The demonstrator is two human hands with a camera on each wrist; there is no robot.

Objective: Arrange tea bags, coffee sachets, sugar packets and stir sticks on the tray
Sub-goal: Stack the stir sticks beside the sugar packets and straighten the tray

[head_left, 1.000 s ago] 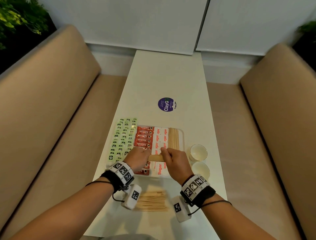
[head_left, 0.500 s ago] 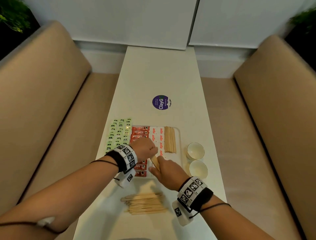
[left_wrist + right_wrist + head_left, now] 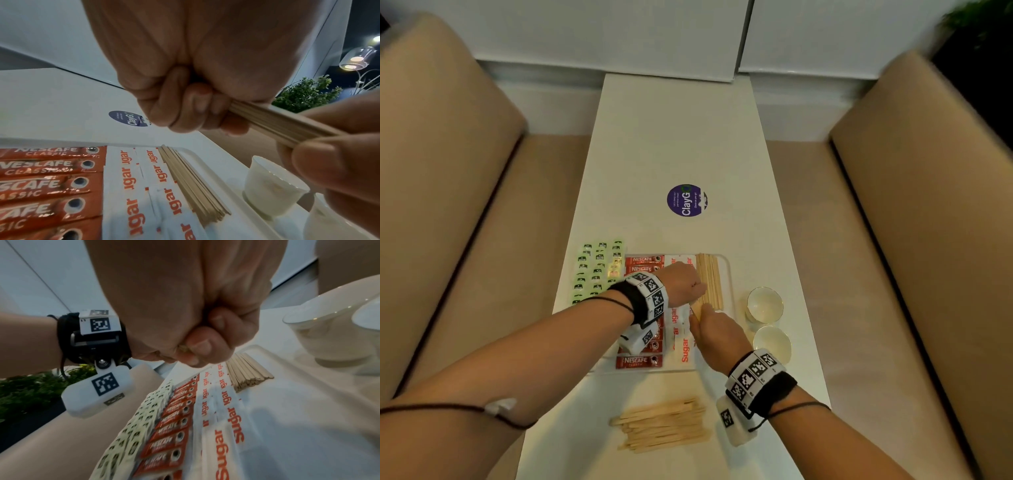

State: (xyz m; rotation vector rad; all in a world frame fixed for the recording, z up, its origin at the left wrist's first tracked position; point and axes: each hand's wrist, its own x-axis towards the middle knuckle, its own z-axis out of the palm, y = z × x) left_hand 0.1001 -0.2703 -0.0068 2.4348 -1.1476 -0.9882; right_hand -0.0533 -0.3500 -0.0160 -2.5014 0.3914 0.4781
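Several stir sticks, held as one bundle [image 3: 281, 123], sit between both hands above the tray [image 3: 730, 274], over the sugar packets [image 3: 230, 412] and just beside the row of sticks [image 3: 709, 281] already laid along the tray's right side. The left hand [image 3: 681, 284] has its fingers curled around the far end of the bundle; the right hand [image 3: 714, 330] pinches the near end between thumb and curled fingers.

Progress, as judged from the layout: coffee sachets [image 3: 43, 175] and sugar packets are lined up in columns on the tray, and one batch of sticks is placed. Tea bags [image 3: 595, 270] lie in rows on the table to the left of the tray, apparently outside its rim. A loose pile of sticks [image 3: 661, 425] remains on the table near the person.

Both forearms reach forward and converge over the tray, the left wrist crossing above the sachets. Two white cups [image 3: 765, 305] stand right of the tray.
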